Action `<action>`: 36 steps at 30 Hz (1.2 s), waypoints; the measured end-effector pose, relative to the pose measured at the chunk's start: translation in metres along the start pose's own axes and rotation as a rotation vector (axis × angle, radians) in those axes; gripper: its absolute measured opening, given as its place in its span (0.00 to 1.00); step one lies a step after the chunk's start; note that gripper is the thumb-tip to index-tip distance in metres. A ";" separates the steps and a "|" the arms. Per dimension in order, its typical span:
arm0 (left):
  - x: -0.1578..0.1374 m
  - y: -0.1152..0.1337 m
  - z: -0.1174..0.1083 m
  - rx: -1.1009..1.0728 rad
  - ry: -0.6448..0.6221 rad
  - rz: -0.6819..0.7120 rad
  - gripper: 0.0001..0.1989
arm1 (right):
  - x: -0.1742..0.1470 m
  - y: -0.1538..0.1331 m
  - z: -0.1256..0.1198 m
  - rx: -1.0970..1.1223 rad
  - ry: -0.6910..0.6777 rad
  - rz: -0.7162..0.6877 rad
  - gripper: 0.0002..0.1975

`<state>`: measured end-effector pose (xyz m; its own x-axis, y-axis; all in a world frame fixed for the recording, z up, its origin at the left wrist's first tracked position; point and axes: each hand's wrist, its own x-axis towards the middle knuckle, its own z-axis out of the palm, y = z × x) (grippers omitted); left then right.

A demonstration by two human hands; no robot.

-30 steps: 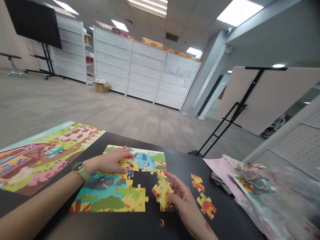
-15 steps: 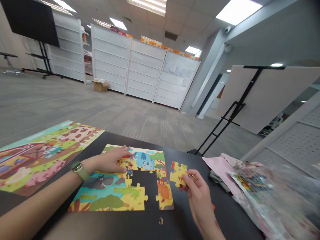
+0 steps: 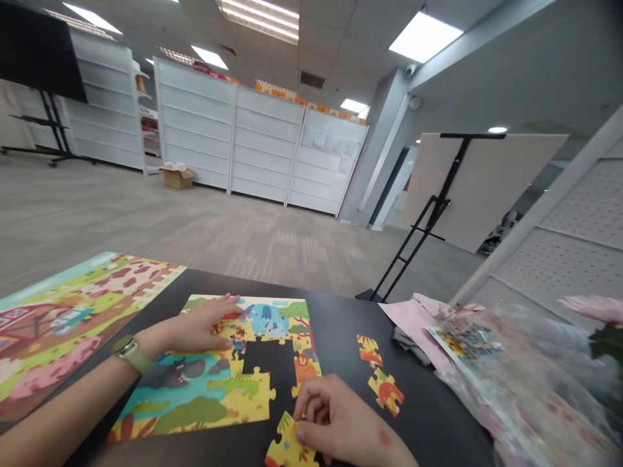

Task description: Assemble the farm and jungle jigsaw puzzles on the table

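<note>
On the black table [image 3: 335, 324] before the seated person lay a partly assembled animal jigsaw puzzle [image 3: 214, 383], with a dark unfilled gap near its middle and its lower right corner incomplete. The left hand [image 3: 195, 327], a green-strapped watch [image 3: 127, 350] on its wrist, rested flat and open on the upper left part of the puzzle, palm down, fingers spread, gripping nothing. The right hand [image 3: 335, 421] was curled at the near edge of the table, its fingers closed on a yellow puzzle piece [image 3: 287, 447] held just below the puzzle's lower right corner, close to the assembled pieces; whether it touched them could not be determined. Two loose pieces [image 3: 379, 376], orange and yellow, lay on the bare table to the right of the puzzle, apart from both hands. A finished farm puzzle [image 3: 63, 318] lay at the far left of the table. Clear plastic bags [image 3: 516, 383] and pink paper [image 3: 413, 318] were heaped at the right side.
</note>
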<state>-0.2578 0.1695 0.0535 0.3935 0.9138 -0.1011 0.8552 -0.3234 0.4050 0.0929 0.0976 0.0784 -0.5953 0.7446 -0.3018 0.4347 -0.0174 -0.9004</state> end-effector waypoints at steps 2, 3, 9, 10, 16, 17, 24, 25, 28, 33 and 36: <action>0.000 0.000 0.000 0.004 0.004 0.007 0.38 | 0.000 0.000 0.000 0.033 -0.012 0.005 0.06; 0.000 0.000 0.000 0.004 0.006 0.011 0.38 | 0.000 0.000 0.000 0.045 -0.013 0.001 0.06; -0.001 0.005 -0.003 0.009 -0.009 0.011 0.38 | 0.002 0.000 -0.002 0.112 -0.033 -0.006 0.09; -0.002 0.007 -0.004 0.011 -0.016 0.006 0.38 | 0.002 0.001 -0.002 0.121 -0.037 0.001 0.09; -0.003 0.010 -0.006 0.014 -0.032 -0.009 0.38 | 0.003 0.000 -0.002 0.131 -0.030 0.014 0.08; -0.002 0.010 -0.006 0.014 -0.028 -0.006 0.38 | 0.003 0.000 -0.002 0.129 -0.030 0.013 0.09; -0.001 0.003 -0.002 -0.015 0.015 0.025 0.37 | 0.001 -0.002 -0.002 0.095 -0.025 -0.025 0.10; -0.001 0.003 -0.002 -0.021 0.024 0.038 0.35 | 0.001 -0.003 -0.002 0.083 -0.006 -0.045 0.11; -0.002 0.012 -0.002 -0.051 0.077 0.118 0.29 | 0.000 -0.005 -0.002 0.050 0.045 -0.110 0.17; -0.014 0.064 0.007 -0.257 0.084 0.305 0.25 | 0.004 -0.001 -0.004 0.117 0.076 -0.154 0.21; -0.024 0.101 0.018 -0.346 0.045 0.419 0.35 | 0.008 0.002 -0.004 0.175 0.087 -0.160 0.21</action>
<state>-0.1750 0.1105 0.0802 0.6555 0.7359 0.1694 0.4641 -0.5696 0.6784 0.0920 0.1067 0.0751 -0.5831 0.8019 -0.1302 0.2118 -0.0046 -0.9773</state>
